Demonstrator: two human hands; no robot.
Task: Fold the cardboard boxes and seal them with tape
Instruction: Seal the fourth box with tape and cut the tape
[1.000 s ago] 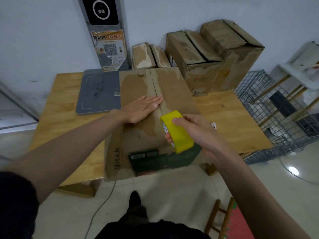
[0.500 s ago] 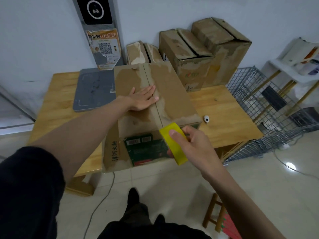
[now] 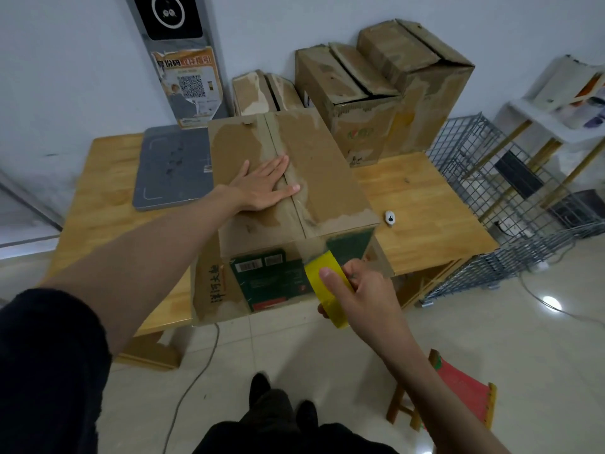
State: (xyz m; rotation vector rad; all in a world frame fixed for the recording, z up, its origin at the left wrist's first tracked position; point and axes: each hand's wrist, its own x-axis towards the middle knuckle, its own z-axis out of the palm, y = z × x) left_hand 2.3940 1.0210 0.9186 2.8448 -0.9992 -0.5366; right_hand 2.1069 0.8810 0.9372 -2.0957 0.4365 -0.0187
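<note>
Currently, the yellow tape roll is gripped by the right hand, with the thumb laid across the outer face of the roll and the remaining fingers curled behind it. The roll is held against the near side face of the cardboard box, just below the top edge, and a clear strip of tape appears to run from it up over that edge onto the centre seam; the strip is faint against the cardboard, so its full extent cannot be confirmed.

The left hand is laid flat on the top of the box, fingers straight and slightly spread, with the fingertips reaching the seam between the two closed flaps. The flaps are thereby pressed level and the box is steadied.

The box stands at the near edge of the wooden table and overhangs it slightly. A grey flat scale lies just beside the box on the left, a small white object lies near it on the right, and further cardboard boxes are stacked against the wall behind.

For a sound seal, the strip should be kept taut and centred on the seam while it is drawn down the side face. Downward pressure from the flat hand should be maintained so that the flaps do not spring apart. The strip should be rubbed down firmly before it is cut.
</note>
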